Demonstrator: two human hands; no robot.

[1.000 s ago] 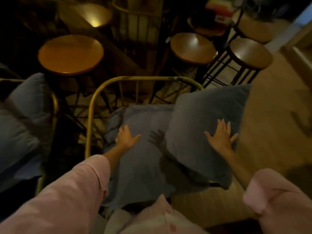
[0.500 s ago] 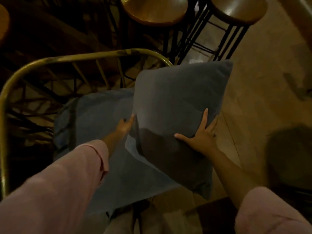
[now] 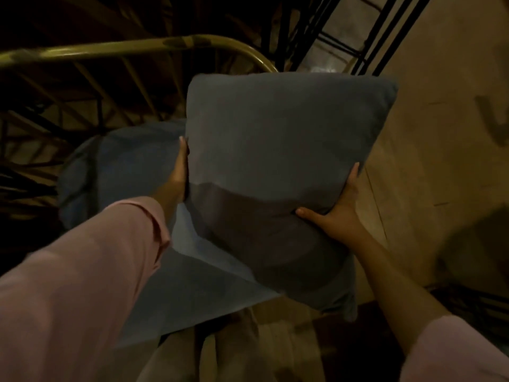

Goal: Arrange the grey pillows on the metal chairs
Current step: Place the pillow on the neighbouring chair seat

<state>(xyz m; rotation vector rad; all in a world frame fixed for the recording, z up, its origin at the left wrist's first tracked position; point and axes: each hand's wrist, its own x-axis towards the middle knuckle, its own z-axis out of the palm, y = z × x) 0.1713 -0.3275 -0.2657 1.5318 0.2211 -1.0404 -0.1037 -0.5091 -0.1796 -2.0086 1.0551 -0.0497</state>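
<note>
A grey pillow [image 3: 278,172] stands nearly upright in front of the camera, pressed between two hands. The left hand [image 3: 179,172] lies flat against its left edge, fingers straight and pointing up; this grip is wide, a palm pressed to the side and not curled around anything. The right hand [image 3: 334,213] clasps the lower right edge, thumb dug into the front face and fingers reaching up the side, so this grip is closed on the pillow. Both arms wear pink sleeves [image 3: 82,277].

Behind and below it a second grey pillow [image 3: 124,172] lies flat on the seat of a metal chair [image 3: 154,46]. The held pillow's lower left part overlaps this one; whether they touch cannot be told. The chair's yellowish curved back rail runs across the top left, and its right bend passes just behind the held pillow's top edge, closing that side. Thin spokes drop from the rail into deep shadow.

To the right the wooden floor [image 3: 429,139] is bare and gives open room beside the chair. At the top right, the black metal legs of stools [image 3: 382,31] stand near the pillow's upper right corner. The person's light trousers [image 3: 214,354] show at the bottom edge. No writing or label is readable in this dim light.
</note>
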